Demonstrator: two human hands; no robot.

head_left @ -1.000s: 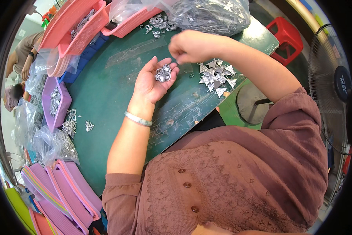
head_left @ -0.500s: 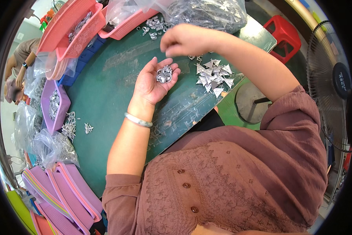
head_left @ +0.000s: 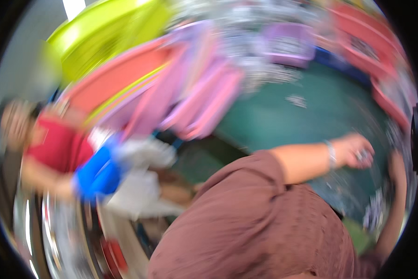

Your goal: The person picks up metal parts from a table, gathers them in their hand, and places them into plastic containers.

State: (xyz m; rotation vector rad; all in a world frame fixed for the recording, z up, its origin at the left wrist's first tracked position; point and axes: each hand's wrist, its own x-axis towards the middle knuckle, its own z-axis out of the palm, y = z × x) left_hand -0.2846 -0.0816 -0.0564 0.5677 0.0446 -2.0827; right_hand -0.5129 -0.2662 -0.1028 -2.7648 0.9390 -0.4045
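My left hand (head_left: 352, 148), with a bangle at its wrist, is over the green tabletop at the right. Its fingers curl around small silver metal pieces (head_left: 361, 155), whose shape is smeared by motion. My right hand (head_left: 396, 166) is near the right rim, apart from the left; its fingers are too blurred to read. Beside the right forearm lies a pile of silver metal pieces (head_left: 374, 211) near the table's edge.
Blurred pink and purple baskets (head_left: 204, 104) stand left of the green table (head_left: 269, 116), with yellow-green ones (head_left: 109, 37) behind. A purple tray (head_left: 289, 59) and a coral basket (head_left: 365, 53) hold metal pieces. At left, a person in red (head_left: 57, 144) is by a blue object (head_left: 99, 174).
The view has swung left, bringing the person in red and more baskets into sight and blurring everything. My left fingers have curled from an open palm around the metal pieces.
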